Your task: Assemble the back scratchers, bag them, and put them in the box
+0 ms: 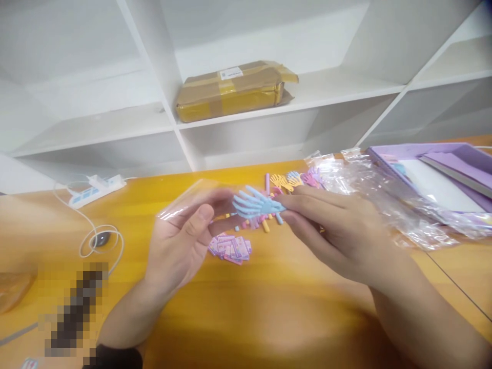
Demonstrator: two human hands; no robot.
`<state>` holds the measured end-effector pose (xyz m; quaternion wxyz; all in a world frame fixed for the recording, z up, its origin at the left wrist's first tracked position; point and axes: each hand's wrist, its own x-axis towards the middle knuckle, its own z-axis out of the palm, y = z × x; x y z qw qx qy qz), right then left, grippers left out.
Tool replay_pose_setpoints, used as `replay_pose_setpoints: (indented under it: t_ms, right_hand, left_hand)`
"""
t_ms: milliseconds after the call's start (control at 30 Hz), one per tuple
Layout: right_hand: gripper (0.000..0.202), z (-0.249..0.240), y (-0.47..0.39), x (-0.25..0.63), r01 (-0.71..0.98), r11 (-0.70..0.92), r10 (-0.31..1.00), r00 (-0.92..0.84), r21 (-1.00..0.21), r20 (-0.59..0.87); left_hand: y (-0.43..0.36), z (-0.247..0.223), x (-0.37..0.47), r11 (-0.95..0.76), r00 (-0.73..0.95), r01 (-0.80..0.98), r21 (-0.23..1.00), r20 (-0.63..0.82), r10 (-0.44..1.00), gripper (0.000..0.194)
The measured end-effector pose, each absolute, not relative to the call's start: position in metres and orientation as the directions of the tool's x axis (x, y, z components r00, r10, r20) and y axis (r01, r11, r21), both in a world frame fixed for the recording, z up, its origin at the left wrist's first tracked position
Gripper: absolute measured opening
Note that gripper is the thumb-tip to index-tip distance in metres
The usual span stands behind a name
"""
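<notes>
On my feed, the light blue hand-shaped plastic piece (253, 203) is up over the table (215, 302), its fingers spread toward my left. My right hand (338, 225) has thumb and fingers clamped on its narrow end. My left hand (184, 236) is curled near the piece's splayed side, a clear plastic film (182, 202) against it; I cannot tell how firmly its fingers close on that film. Just past the hands I see a cluster of colored hand-shaped pieces (282, 181) and short sticks (266, 225), partly hidden, with a loose pile of small purple cards (232, 248) nearer me. To the right, crinkled clear bags (361, 189) lie against an open purple box (430, 148). A taped cardboard package (234, 92) sits on the white shelf (330, 95) behind.
</notes>
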<state>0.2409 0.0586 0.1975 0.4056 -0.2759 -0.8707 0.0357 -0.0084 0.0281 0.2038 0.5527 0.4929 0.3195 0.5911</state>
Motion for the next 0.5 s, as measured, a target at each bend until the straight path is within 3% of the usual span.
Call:
replay_pose_setpoints:
  t_ms: [200, 500]
  right_hand:
    - [0.019, 0.1932, 0.0616, 0.2366, 0.383, 0.852, 0.52, -0.542, -0.356, 0.66]
    - [0.025, 0.1912, 0.0655, 0.2376, 0.381, 0.867, 0.491, -0.545, -0.321, 0.68]
  left_hand:
    - [0.0236, 0.2044, -0.005, -0.133, 0.113, -0.341, 0.931, 0.181, 0.977, 0.023]
    - [0.0199, 0.2006, -0.0041, -0.102, 0.182, -0.336, 0.936, 0.17, 0.968, 0.031]
